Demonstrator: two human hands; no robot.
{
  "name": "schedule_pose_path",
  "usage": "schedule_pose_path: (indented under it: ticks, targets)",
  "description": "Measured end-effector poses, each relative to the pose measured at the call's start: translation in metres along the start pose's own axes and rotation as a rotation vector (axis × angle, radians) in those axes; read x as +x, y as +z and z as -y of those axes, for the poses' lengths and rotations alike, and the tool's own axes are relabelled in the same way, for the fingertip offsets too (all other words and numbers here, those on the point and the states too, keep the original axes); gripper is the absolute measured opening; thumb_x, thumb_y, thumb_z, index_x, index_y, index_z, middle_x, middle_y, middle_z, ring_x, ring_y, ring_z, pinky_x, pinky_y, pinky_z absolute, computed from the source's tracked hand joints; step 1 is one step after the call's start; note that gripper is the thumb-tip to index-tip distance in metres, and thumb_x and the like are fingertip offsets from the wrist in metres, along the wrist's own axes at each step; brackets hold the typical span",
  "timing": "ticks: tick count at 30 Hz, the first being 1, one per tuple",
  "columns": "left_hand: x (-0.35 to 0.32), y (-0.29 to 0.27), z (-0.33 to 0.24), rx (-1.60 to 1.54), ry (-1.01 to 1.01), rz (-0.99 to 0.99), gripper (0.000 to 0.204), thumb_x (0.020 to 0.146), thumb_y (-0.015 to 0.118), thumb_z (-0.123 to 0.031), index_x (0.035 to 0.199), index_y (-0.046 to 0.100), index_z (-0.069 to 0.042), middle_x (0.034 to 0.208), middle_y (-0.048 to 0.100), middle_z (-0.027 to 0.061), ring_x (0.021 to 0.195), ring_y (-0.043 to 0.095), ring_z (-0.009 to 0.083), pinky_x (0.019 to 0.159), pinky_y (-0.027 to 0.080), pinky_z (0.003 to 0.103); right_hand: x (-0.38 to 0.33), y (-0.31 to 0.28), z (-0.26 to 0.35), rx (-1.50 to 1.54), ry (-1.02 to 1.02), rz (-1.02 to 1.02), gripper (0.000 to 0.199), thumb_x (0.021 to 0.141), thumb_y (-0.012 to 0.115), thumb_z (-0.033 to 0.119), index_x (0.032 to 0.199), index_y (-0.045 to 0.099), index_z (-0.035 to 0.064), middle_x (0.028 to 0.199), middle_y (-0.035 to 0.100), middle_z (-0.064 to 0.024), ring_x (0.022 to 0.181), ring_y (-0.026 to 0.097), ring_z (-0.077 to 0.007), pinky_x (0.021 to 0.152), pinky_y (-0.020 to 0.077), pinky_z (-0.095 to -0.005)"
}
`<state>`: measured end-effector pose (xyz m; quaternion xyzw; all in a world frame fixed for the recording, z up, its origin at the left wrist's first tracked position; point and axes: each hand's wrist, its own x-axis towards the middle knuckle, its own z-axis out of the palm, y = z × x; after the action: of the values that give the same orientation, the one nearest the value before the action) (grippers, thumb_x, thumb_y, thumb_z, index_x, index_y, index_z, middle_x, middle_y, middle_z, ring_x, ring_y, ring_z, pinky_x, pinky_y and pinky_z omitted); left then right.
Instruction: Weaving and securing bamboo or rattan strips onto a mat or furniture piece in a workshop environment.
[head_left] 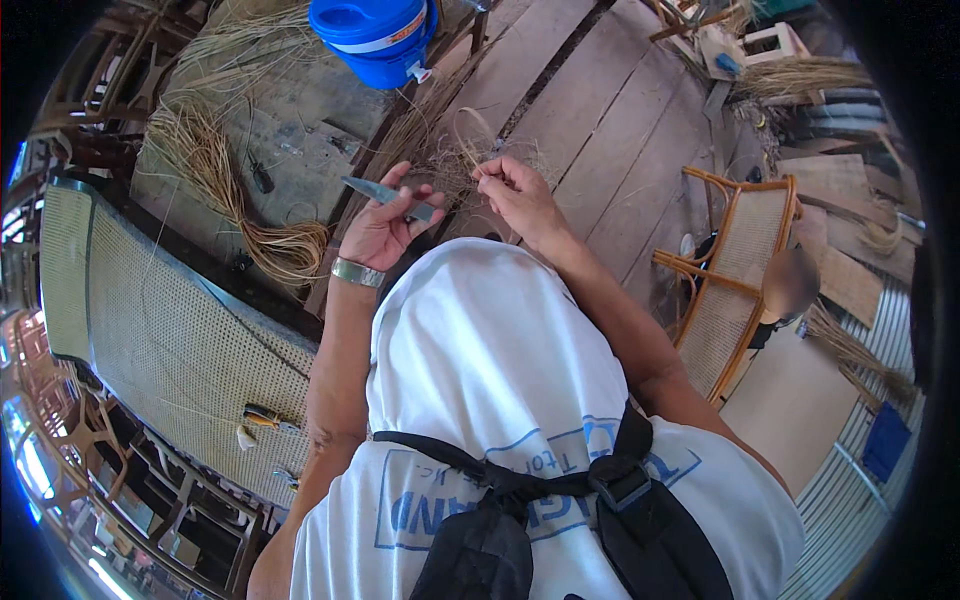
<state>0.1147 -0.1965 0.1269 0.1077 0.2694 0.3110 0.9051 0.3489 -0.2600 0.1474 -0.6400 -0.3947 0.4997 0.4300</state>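
My left hand (pixel 372 232), palm up with the fingers partly curled, holds a flat grey pointed blade (pixel 385 194) across them. Its tip points to the far left; whether it has a handle I cannot tell. A little to the right, my right hand (pixel 524 205) is closed in a pinch on a thin pale cane strip (pixel 462 140). The strip curves up and away over the floor. Thin shavings (pixel 450 165) lie tangled on the floorboards beyond both hands.
A bundle of cane strands (pixel 215 180) lies on a wooden platform at the left, with a blue water jug (pixel 370 40) at its far end. Orange-handled pliers (pixel 268 417) rest on a woven cane panel (pixel 190 330). At the right, a person sits near a cane-seated chair (pixel 735 270).
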Motion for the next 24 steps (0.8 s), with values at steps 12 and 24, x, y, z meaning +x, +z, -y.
schedule_pose_path:
  ticks: [12, 24]
  targets:
    - [0.017, 0.009, 0.010, 0.084, 0.123, -0.228, 0.017, 0.095, 0.063, -0.009, 0.112, 0.063, -0.008, 0.105, 0.069, 0.0082, 0.097, 0.070, 0.0252, 0.081, 0.062, 0.036, 0.008, 0.017, 0.023, -0.073, -0.043, -0.128, 0.018, 0.089, 0.068, 0.017, 0.094, 0.066, 0.0005, 0.073, 0.067, -0.0037, 0.058, 0.061, -0.0095, 0.053, 0.0493, -0.0254]
    - [-0.005, 0.022, -0.004, 0.037, 0.087, -0.207, 0.018, 0.092, 0.066, -0.007, 0.110, 0.061, -0.004, 0.095, 0.070, 0.0108, 0.088, 0.071, 0.0253, 0.074, 0.063, 0.032, 0.011, 0.017, 0.057, 0.363, 0.211, 0.052, 0.015, 0.095, 0.064, 0.019, 0.101, 0.067, 0.0051, 0.083, 0.066, -0.0007, 0.067, 0.062, -0.0084, 0.060, 0.0478, -0.0217]
